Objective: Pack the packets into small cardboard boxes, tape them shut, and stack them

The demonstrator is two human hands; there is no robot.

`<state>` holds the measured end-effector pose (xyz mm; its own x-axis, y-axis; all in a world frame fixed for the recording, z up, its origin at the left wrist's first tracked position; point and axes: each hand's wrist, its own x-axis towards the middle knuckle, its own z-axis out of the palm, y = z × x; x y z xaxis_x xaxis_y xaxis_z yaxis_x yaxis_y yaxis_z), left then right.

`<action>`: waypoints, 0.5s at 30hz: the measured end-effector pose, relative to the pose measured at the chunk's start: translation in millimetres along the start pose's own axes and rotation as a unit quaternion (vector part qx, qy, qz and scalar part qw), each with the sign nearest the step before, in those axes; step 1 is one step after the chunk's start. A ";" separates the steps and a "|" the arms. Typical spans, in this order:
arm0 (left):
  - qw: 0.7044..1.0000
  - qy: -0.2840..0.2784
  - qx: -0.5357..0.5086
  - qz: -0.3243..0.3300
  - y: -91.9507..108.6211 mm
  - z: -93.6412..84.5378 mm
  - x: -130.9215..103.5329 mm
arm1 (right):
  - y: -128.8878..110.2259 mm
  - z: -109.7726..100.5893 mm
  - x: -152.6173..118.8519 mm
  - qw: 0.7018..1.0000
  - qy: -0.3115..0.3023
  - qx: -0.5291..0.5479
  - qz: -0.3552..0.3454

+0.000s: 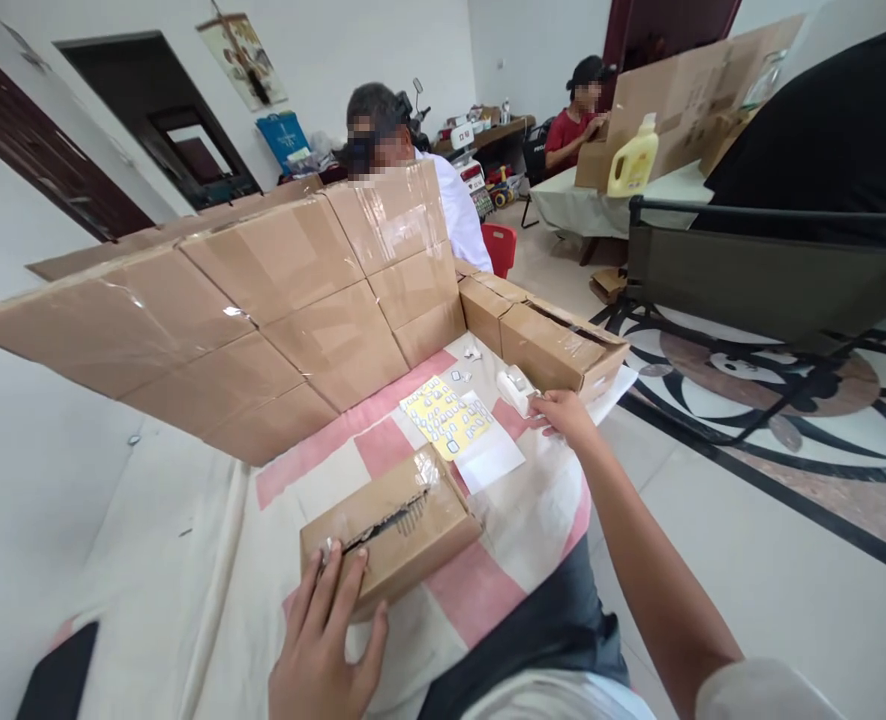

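My left hand point(330, 625) lies with its fingers spread on the near left end of a closed cardboard box point(405, 535), which has a dark torn slit along its top. Over at the right, my right hand point(561, 415) has its fingers closed at the near edge of a small white object point(516, 388), whose exact kind I cannot make out. Between the hands is a yellow sheet of small white-edged stickers point(439, 412), partly over a white sheet of paper point(492, 460). Small white scraps point(473, 352) lie beyond it.
A wall of taped cardboard boxes point(300, 310) stands along the table's far side, and a long box point(540, 335) edges its right end. A pink and white cloth point(383, 445) covers the table. Behind are a person in white point(467, 220) and another in red point(567, 140).
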<state>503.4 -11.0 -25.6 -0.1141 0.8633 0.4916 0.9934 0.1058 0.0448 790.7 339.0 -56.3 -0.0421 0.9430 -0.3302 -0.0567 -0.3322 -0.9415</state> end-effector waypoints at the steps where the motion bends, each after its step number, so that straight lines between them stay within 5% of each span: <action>1: 1.000 -0.005 -0.004 -0.008 1.5 -0.8 0.3 | 1.4 1.3 0.2 1.000 0.004 0.010 -0.004; 15: 1.000 0.010 -0.018 0.015 -1.8 -2.4 3.9 | 22.8 11.0 -6.6 0.986 0.054 0.149 -0.049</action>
<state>501.2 -9.0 -21.7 -0.0853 0.8561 0.5096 0.9961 0.0623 0.0621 778.7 325.0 -74.8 0.0840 0.9620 -0.2599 -0.3473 -0.2162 -0.9125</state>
